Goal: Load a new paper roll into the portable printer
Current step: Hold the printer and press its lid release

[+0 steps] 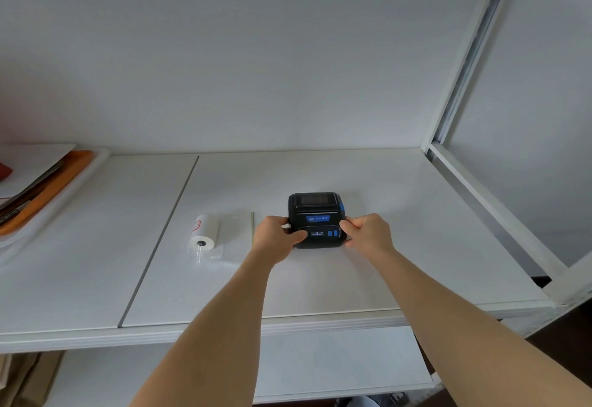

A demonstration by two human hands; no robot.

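The printer sits lid closed, mid-shelf. The left hand and right hand grip its opposite sides, fingers curled round the casing, likely steadying it to open. The paper roll, in its clear wrapper, lies left, apart. Open shelf surrounds both; front edge well clear

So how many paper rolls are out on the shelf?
1. The paper roll lies on a clear bag, left of the printer that both hands hold. Whether another roll sits inside the closed printer can't be seen.
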